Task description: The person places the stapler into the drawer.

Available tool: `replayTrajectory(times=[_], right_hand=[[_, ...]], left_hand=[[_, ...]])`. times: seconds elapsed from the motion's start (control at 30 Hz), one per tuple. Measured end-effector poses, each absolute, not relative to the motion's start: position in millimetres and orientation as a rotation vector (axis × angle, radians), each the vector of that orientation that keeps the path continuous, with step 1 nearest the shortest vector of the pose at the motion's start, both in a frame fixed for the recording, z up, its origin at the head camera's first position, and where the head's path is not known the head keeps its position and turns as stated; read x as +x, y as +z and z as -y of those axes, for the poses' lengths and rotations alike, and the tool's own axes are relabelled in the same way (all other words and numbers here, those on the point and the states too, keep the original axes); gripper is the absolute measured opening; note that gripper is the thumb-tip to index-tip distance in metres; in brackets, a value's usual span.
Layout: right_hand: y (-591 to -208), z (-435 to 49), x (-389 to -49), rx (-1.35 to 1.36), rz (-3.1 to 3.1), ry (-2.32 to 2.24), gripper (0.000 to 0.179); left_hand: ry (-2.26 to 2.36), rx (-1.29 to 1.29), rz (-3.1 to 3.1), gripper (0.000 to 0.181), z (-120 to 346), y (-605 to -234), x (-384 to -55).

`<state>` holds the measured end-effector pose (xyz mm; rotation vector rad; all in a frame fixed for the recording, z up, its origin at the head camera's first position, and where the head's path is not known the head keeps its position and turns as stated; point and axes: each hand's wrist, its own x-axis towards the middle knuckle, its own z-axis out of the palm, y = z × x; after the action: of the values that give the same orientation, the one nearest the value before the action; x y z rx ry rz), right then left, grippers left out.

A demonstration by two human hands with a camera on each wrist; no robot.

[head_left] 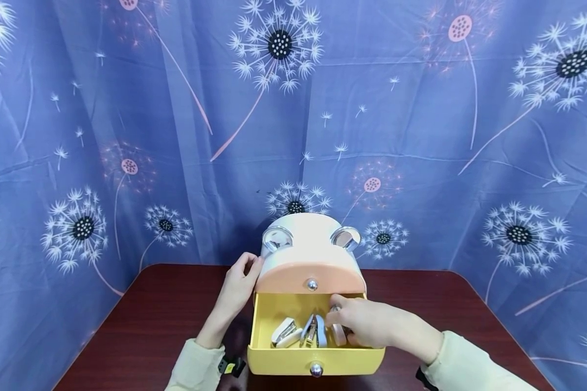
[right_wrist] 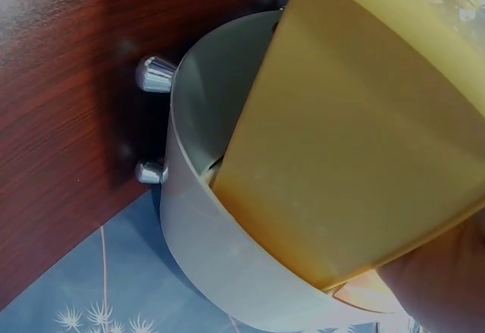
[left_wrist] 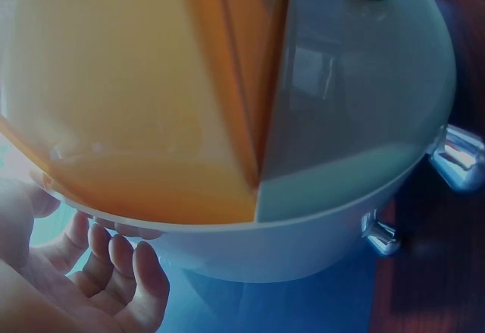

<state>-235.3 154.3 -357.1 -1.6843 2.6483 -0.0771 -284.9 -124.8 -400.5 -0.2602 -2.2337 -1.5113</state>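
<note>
A small cabinet with a white rounded body stands on the table. Its yellow drawer is pulled out under a shut orange drawer. Inside the yellow drawer lie a white stapler and a blue stapler. To their right, my right hand reaches in with bent fingers and grips a pale pinkish stapler, partly hidden by the hand. My left hand rests against the cabinet's left side, its fingers loosely bent at the rim in the left wrist view.
Two silver ear-like pieces stick out of the cabinet top. Round silver knobs sit on the drawer fronts. The dark red-brown table extends to both sides, with a blue dandelion-print cloth hanging behind it.
</note>
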Motion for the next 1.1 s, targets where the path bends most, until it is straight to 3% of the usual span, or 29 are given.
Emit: replayTrajectory(times=[0.5,0.63,1.1], right_hand=[[-359.6,-150.6,-235.4,-1.642,-2.686,0.040,0.028],[-356.8,-149.1,-234.5,-1.588,-2.705,0.082,0.035],[-333.6,-158.3,-217.7,-1.756,-2.768,-0.098,0.028]], left_hand=[[-1.526,-0.260,2.236,0.022,123.1,-398.9,-285.8],[-1.522,-0.262,2.233,0.023,123.3,-399.4,-286.1],[-1.512,-0.274,2.235,0.022,125.4,-400.1,-284.6]])
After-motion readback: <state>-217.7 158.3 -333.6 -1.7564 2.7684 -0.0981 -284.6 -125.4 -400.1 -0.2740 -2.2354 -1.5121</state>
